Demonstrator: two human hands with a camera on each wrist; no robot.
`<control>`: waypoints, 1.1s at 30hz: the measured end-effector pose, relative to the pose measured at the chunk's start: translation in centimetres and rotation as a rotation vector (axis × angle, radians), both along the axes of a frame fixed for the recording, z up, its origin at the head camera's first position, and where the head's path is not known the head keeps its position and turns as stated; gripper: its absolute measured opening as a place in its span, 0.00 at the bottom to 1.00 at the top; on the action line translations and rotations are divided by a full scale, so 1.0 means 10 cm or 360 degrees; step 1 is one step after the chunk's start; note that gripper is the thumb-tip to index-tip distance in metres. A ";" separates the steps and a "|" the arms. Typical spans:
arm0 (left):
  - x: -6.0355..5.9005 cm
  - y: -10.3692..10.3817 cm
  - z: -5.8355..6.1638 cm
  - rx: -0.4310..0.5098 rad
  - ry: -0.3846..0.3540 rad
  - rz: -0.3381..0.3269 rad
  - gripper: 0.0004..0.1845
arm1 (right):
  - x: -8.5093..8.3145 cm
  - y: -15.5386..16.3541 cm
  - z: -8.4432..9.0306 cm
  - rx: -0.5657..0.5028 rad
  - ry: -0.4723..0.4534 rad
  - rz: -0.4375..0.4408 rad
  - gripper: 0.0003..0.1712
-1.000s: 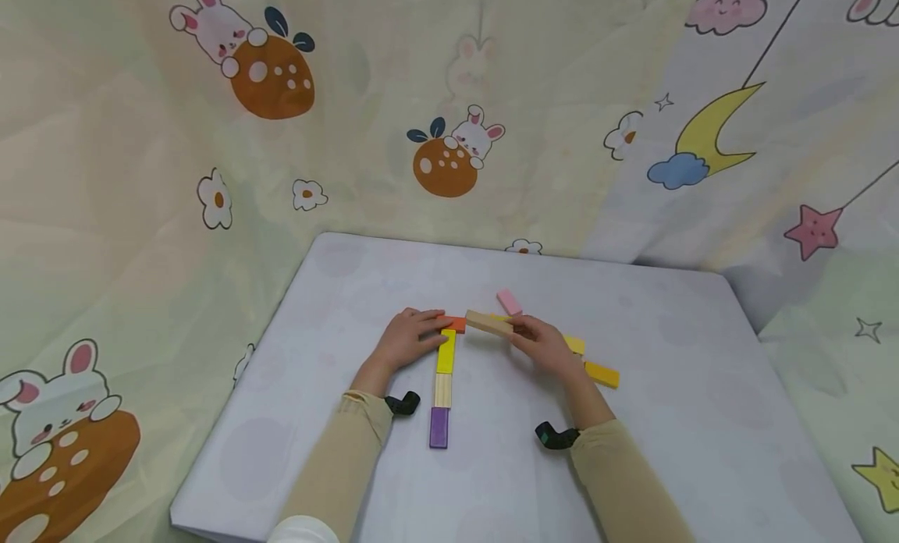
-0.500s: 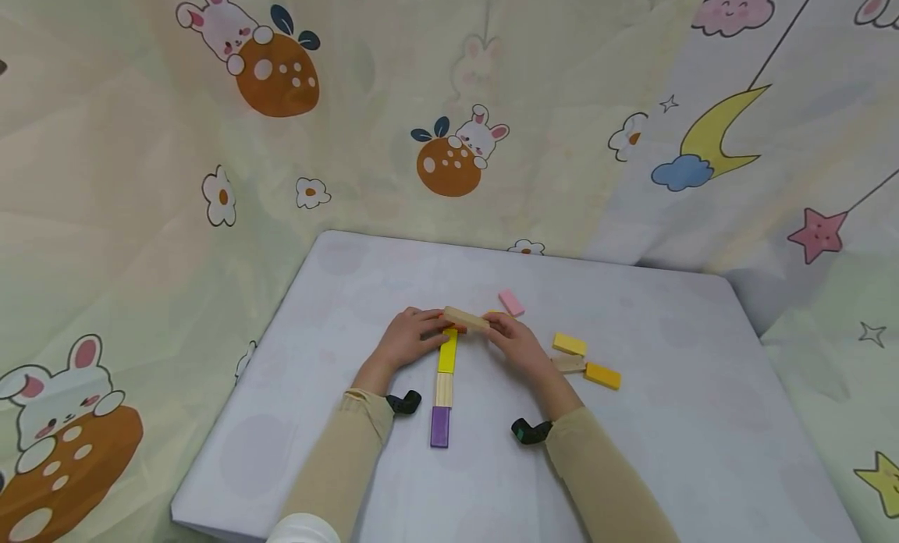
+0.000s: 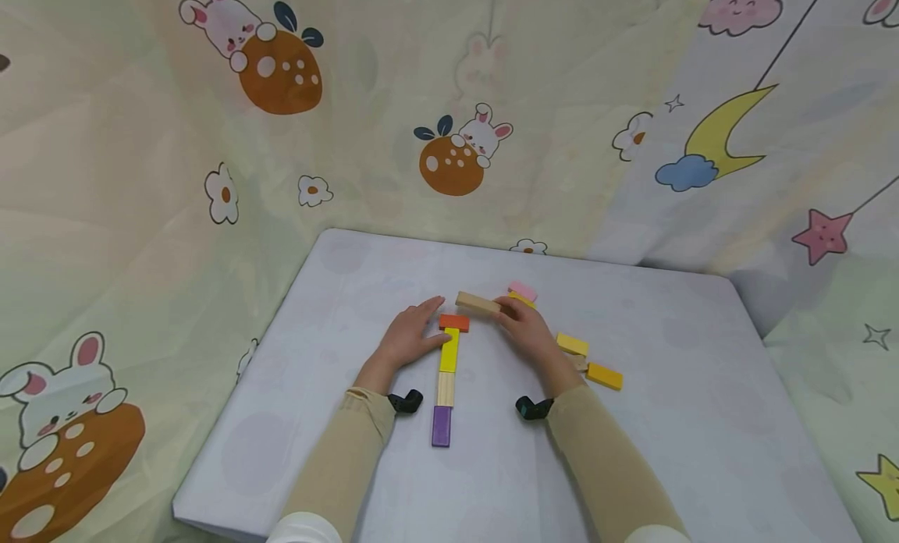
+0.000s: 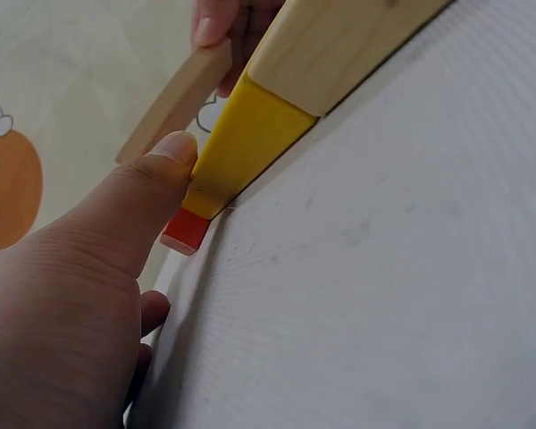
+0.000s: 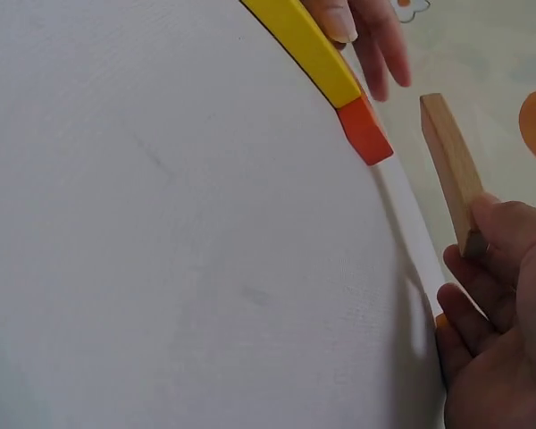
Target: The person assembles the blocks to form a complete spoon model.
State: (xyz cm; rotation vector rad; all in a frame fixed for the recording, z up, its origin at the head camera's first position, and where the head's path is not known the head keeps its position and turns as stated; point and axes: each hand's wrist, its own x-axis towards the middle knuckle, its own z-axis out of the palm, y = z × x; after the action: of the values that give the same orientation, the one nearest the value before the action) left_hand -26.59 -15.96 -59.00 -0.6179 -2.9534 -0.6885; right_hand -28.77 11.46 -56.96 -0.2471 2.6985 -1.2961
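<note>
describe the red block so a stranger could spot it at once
On the pale table, find the row of blocks starting at the near end with a purple block. Past its yellow block, at the far end, lies the red block. It is the only red block and lies crosswise to the row.

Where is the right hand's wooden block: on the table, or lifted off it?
Lifted off: the right wrist view shows the wooden block pinched in the right hand, apart from the table.
</note>
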 end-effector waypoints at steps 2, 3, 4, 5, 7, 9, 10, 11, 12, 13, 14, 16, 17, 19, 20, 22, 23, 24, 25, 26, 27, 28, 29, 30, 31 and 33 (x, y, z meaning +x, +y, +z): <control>-0.01 0.01 0.00 0.0018 -0.0020 0.0029 0.46 | -0.03 -0.02 0.00 0.0039 0.0035 0.0030 0.20; -0.02 0.01 0.00 0.0036 -0.0029 0.0037 0.47 | -0.05 -0.03 0.00 0.0051 0.0056 0.0046 0.19; -0.03 0.01 0.00 0.0037 -0.0033 0.0043 0.48 | -0.06 -0.05 0.00 0.0063 0.0074 0.0063 0.18; -0.03 0.01 0.00 0.0037 -0.0036 0.0046 0.48 | -0.08 -0.06 -0.01 0.0074 0.0086 0.0075 0.17; -0.04 0.01 0.00 0.0025 -0.0036 0.0047 0.48 | -0.09 -0.11 -0.01 0.0104 0.0102 0.0081 0.17; -0.04 0.01 0.00 0.0017 -0.0039 0.0043 0.47 | -0.09 -0.16 0.00 0.0139 0.0111 0.0086 0.17; -0.03 0.01 0.00 0.0006 -0.0040 0.0041 0.46 | -0.09 -0.18 0.01 0.0161 0.0114 0.0094 0.17; -0.03 0.01 0.01 -0.0003 -0.0039 0.0037 0.45 | -0.10 -0.21 0.02 0.0178 0.0120 0.0103 0.17; -0.03 0.01 0.01 -0.0011 -0.0036 0.0031 0.43 | -0.10 -0.23 0.03 0.0193 0.0120 0.0107 0.17; -0.02 0.01 0.01 -0.0022 -0.0027 0.0020 0.42 | -0.11 -0.25 0.04 0.0205 0.0118 0.0118 0.18; -0.02 0.00 0.01 -0.0028 -0.0016 0.0008 0.41 | -0.12 -0.27 0.05 0.0217 0.0116 0.0127 0.18; -0.02 0.00 0.02 -0.0043 0.0016 -0.0017 0.39 | -0.14 -0.30 0.05 0.0237 0.0108 0.0142 0.19; -0.02 0.00 0.02 -0.0047 0.0039 -0.0034 0.38 | -0.14 -0.31 0.04 0.0240 0.0102 0.0147 0.19; -0.02 0.00 0.02 -0.0056 0.0071 -0.0060 0.36 | -0.16 -0.33 0.03 0.0258 0.0089 0.0155 0.19; -0.02 0.00 0.02 -0.0065 0.0082 -0.0069 0.35 | -0.16 -0.34 0.03 0.0262 0.0084 0.0162 0.19; -0.02 0.00 0.01 -0.0080 0.0093 -0.0080 0.34 | -0.17 -0.35 0.03 0.0266 0.0082 0.0168 0.19; -0.02 0.00 0.01 -0.0085 0.0091 -0.0085 0.33 | -0.18 -0.35 0.02 0.0269 0.0082 0.0172 0.18; -0.02 0.00 0.01 -0.0095 0.0082 -0.0087 0.32 | -0.18 -0.36 0.02 0.0277 0.0078 0.0171 0.18; -0.02 0.00 0.01 -0.0101 0.0077 -0.0089 0.31 | -0.18 -0.36 0.02 0.0282 0.0072 0.0171 0.19; -0.01 0.00 0.01 -0.0105 0.0072 -0.0091 0.31 | -0.18 -0.37 0.01 0.0285 0.0069 0.0170 0.19; -0.01 0.00 0.01 -0.0102 0.0067 -0.0094 0.30 | -0.18 -0.37 0.01 0.0292 0.0065 0.0166 0.19; -0.01 0.00 0.01 -0.0101 0.0062 -0.0094 0.30 | -0.17 -0.37 0.01 0.0304 0.0060 0.0164 0.19; -0.01 0.00 0.01 -0.0100 0.0059 -0.0095 0.30 | -0.17 -0.38 0.01 0.0316 0.0057 0.0164 0.19; 0.00 0.00 0.01 -0.0099 0.0059 -0.0094 0.31 | -0.17 -0.38 0.01 0.0329 0.0058 0.0162 0.20; 0.00 0.00 0.02 -0.0093 0.0060 -0.0092 0.31 | -0.16 -0.39 0.01 0.0338 0.0060 0.0161 0.20; 0.00 0.00 0.02 -0.0088 0.0059 -0.0087 0.31 | -0.16 -0.39 0.00 0.0359 0.0070 0.0157 0.20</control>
State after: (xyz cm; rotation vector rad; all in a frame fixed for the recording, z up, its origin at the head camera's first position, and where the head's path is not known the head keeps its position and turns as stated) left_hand -26.57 -15.94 -58.79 -0.7100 -2.9403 -0.5949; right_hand -30.38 7.54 -56.93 -0.3805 2.7988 -0.9609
